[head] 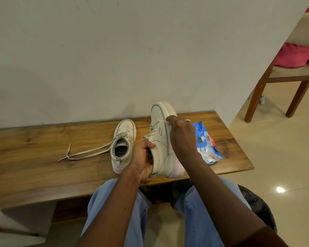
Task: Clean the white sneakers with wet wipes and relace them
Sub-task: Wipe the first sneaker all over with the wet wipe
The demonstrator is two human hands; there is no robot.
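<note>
Near the front of the table (34, 168), left hand (143, 161) grips the tilted sneaker (161, 145) by its collar while right hand (181, 135) pinches what looks like a wipe (168, 122) against its side; hard rubbing could twist it loose.

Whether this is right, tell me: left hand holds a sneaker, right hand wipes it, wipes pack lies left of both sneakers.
One error: the head view shows the wipes pack lying right of the held sneaker and the other sneaker, beside the right hand. The rest stands.
</note>
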